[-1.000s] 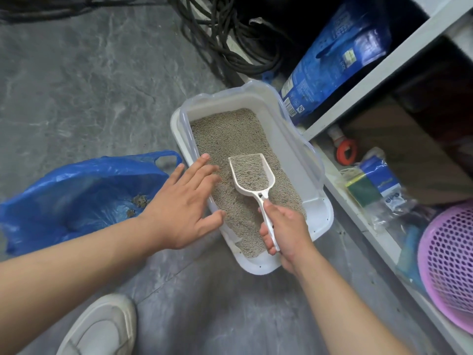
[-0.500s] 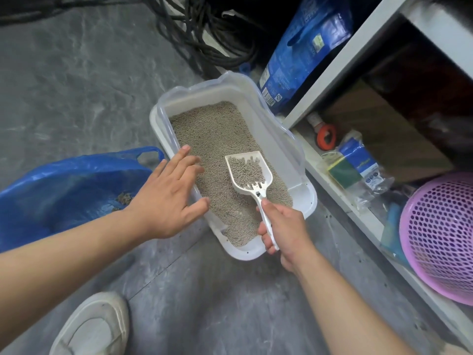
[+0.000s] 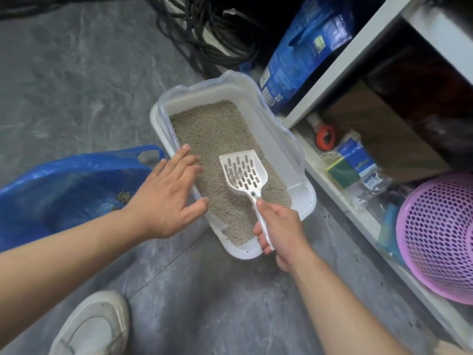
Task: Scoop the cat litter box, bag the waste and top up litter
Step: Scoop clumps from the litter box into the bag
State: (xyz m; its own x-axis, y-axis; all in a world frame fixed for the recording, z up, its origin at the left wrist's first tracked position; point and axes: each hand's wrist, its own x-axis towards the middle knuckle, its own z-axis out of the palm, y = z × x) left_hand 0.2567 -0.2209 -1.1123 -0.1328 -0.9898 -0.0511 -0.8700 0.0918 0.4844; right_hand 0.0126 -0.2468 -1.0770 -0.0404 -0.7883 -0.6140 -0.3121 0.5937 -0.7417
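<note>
A white litter box (image 3: pixel 305 201) with a clear rim holds grey-beige litter (image 3: pixel 215 129) on the grey floor. My right hand (image 3: pixel 281 231) grips the handle of a white slotted scoop (image 3: pixel 243 172), held over the litter with only a few grains left in it. My left hand (image 3: pixel 166 198) rests with straight fingers on the box's left rim. A blue plastic bag (image 3: pixel 64 185) lies open to the left of the box, with a few clumps of waste inside. A blue litter bag (image 3: pixel 307 47) leans behind the box under the shelf.
A white shelf (image 3: pixel 340 70) runs along the right, with a pink perforated basket (image 3: pixel 440 237), packets and an orange ring on its lower level. Black cables (image 3: pixel 212 29) coil on the floor beyond the box. My white shoe (image 3: pixel 94 326) is at the bottom left.
The scoop was full of litter a second ago; the litter has sifted through its slots and it is now almost empty. The left hand stays on the rim.
</note>
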